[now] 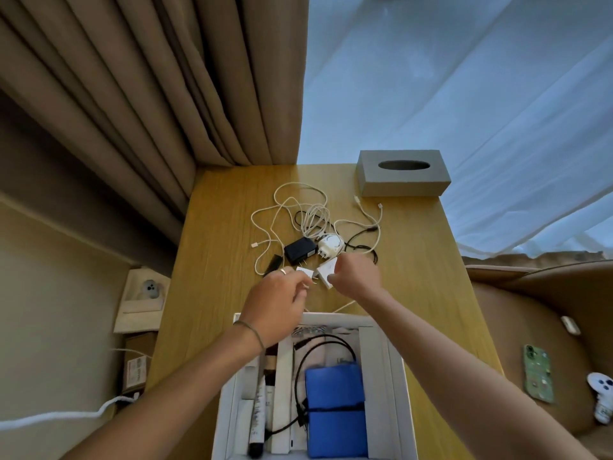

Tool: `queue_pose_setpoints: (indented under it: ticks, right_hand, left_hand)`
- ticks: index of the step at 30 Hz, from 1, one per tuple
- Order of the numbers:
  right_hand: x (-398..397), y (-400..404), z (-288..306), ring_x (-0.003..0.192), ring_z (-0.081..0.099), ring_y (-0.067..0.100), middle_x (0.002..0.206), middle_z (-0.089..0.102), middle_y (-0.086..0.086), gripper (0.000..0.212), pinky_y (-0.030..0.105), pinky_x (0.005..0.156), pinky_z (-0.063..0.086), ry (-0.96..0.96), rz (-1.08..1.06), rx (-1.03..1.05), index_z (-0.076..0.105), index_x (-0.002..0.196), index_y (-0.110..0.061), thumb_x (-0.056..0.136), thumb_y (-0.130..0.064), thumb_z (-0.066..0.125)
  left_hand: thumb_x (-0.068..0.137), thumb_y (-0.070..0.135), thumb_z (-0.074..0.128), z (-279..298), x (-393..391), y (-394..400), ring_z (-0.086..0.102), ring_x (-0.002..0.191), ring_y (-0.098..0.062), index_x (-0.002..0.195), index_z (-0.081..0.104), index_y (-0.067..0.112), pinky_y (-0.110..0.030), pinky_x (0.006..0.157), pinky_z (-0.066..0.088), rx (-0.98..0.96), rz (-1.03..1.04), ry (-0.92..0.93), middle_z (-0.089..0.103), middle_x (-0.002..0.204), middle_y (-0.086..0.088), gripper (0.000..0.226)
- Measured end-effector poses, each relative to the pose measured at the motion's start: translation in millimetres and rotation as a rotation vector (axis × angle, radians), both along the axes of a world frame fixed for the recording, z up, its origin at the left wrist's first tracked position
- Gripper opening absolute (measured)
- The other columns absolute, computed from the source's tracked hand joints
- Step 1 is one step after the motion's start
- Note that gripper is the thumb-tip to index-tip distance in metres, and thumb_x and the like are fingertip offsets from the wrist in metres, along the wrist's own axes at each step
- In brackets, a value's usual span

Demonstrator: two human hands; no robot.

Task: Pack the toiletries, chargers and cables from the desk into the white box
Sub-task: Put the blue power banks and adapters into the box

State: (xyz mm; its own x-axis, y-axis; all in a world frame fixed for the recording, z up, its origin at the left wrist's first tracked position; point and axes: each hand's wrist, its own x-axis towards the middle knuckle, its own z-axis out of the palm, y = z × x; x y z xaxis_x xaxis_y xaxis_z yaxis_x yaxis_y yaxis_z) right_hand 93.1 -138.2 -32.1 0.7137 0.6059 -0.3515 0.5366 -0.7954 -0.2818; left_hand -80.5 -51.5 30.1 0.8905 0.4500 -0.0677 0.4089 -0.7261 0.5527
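Note:
On the wooden desk (pixel 414 260) lies a tangle of white cables (pixel 298 210), a black cable (pixel 361 244), a black charger (pixel 300 250) and a round white charger (pixel 331 244). My left hand (pixel 275 297) pinches a small white plug adapter (pixel 304 271). My right hand (pixel 356 273) grips a white charger block (pixel 325 272) right beside it. The white box (pixel 396 376) stands at the near edge of the desk, holding a blue pouch (pixel 335 413), a black cable, white tubes and a dark-capped bottle (pixel 258 423).
A grey tissue box (pixel 403 174) stands at the desk's far right corner. A small black comb (pixel 273 263) lies left of the chargers. Beige curtains hang behind on the left. To the right, a brown seat holds a green phone (pixel 539 373).

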Motion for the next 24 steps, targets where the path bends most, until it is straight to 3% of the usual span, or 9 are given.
queue_pose_setpoints:
  ticks: [3, 7, 11, 18, 21, 24]
  right_hand:
    - [5.4, 11.3, -14.8, 0.07, 0.06, 0.021, 0.088, 0.06, 0.004, 0.03, 0.032, 0.058, 0.053, -0.051, 0.038, -0.093, 0.052, 0.074, -0.018, 0.079, -0.038, 0.073]
    - [7.7, 16.4, -31.3, 0.077, 0.058, 0.021, 0.104, 0.058, 0.004, 0.038, 0.032, 0.058, 0.046, -0.079, 0.065, -0.153, 0.058, 0.097, -0.019, 0.08, -0.048, 0.074]
    - [9.2, 23.1, -36.7, 0.071, 0.057, 0.021, 0.092, 0.062, 0.003, 0.036, 0.029, 0.053, 0.039, -0.118, 0.096, -0.165, 0.063, 0.094, -0.016, 0.082, -0.049, 0.071]
    - [17.2, 10.3, -23.3, 0.064, 0.054, 0.014, 0.07, 0.055, -0.006, 0.039, 0.026, 0.051, 0.043, -0.024, 0.071, -0.198, 0.054, 0.079, -0.02, 0.077, -0.054, 0.071]
    - [16.7, -6.0, -11.6, 0.056, 0.047, 0.012, 0.064, 0.053, -0.006, 0.043, 0.024, 0.047, 0.038, -0.023, 0.021, -0.137, 0.051, 0.066, -0.021, 0.077, -0.059, 0.067]
    - [14.1, -23.6, 3.5, 0.052, 0.038, 0.012, 0.059, 0.047, -0.006, 0.044, 0.027, 0.048, 0.031, 0.045, -0.035, 0.015, 0.056, 0.067, -0.018, 0.079, -0.059, 0.067]
  left_hand:
    - [0.095, 0.023, 0.055, -1.8, 13.7, 16.2, 0.062, 0.084, -0.01, 0.112, 0.068, 0.027, -0.028, 0.071, 0.053, -0.018, 0.002, 0.073, 0.065, 0.104, 0.006, 0.022]
    - [0.096, 0.021, 0.054, -8.9, 24.3, 31.6, 0.063, 0.092, -0.014, 0.115, 0.068, 0.026, -0.036, 0.078, 0.056, 0.003, -0.006, 0.155, 0.064, 0.106, 0.004, 0.024]
    - [0.095, 0.021, 0.053, -19.4, 33.1, 41.5, 0.063, 0.095, -0.016, 0.114, 0.068, 0.025, -0.037, 0.081, 0.056, 0.045, -0.033, 0.228, 0.064, 0.109, 0.003, 0.024]
    - [0.095, 0.018, 0.053, -46.8, 54.6, 56.0, 0.06, 0.099, -0.019, 0.117, 0.065, 0.027, -0.035, 0.082, 0.053, 0.1, -0.118, 0.348, 0.061, 0.114, 0.004, 0.027]
    - [0.091, 0.01, 0.057, -60.5, 66.5, 61.7, 0.058, 0.1, -0.021, 0.123, 0.062, 0.027, -0.032, 0.078, 0.05, 0.163, -0.195, 0.401, 0.057, 0.116, 0.002, 0.036]
    - [0.085, 0.008, 0.063, -71.7, 77.3, 64.6, 0.057, 0.103, -0.024, 0.121, 0.057, 0.025, -0.036, 0.076, 0.052, 0.272, -0.335, 0.464, 0.054, 0.12, -0.002, 0.041]
